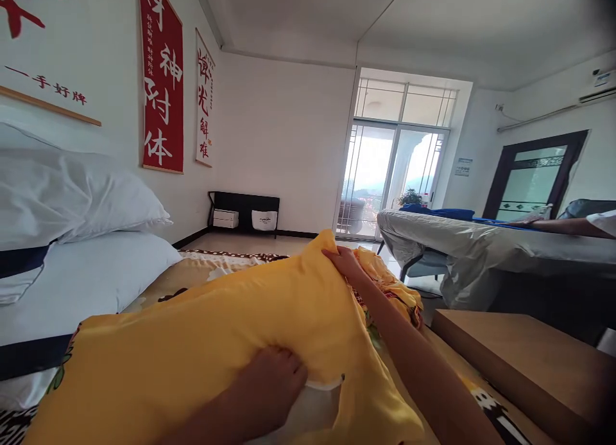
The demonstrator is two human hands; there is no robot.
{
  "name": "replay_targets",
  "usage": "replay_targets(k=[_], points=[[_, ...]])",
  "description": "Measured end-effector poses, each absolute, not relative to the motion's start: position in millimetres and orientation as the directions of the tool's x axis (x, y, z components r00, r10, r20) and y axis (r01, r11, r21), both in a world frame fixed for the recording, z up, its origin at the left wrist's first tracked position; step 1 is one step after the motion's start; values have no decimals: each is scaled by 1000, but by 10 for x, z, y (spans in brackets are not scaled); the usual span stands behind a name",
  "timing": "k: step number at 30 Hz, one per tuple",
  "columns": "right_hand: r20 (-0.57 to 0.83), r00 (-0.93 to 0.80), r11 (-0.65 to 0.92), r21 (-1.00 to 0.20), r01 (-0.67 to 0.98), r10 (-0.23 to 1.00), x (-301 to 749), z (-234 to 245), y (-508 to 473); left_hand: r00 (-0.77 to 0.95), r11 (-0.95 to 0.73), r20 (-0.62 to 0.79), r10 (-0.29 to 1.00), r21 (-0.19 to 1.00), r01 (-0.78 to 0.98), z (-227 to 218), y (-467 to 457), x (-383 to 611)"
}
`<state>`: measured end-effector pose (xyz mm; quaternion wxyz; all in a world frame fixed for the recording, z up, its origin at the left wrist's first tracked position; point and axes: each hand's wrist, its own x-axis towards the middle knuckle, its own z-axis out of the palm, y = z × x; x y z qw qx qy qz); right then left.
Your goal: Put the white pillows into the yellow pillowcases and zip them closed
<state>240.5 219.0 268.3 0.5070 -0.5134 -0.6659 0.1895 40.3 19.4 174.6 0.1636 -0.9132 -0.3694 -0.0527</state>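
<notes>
Clearly the left hand (pixel 274 387), fingertips hidden, clenches yellow cloth (pixel 206 329) cut off below; the right hand (pixel 347 265) grips its corner (pixel 326 239)

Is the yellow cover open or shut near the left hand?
Open: white material shows through a gap in the yellow cover, beside the left hand.

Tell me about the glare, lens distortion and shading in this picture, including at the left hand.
Head view: daylight washes out part of the glass door; head view: the dark-framed door leans, likely from the wide lens, and the picture's upper right corner falls dark; head view: the left hand looks dark against the yellow cloth.
</notes>
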Motion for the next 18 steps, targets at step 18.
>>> replay_targets(k=[18], points=[[485,66,361,-727,584,872,2859,2519,2107,742,-699,295,601,-255,668,1608,95,421]])
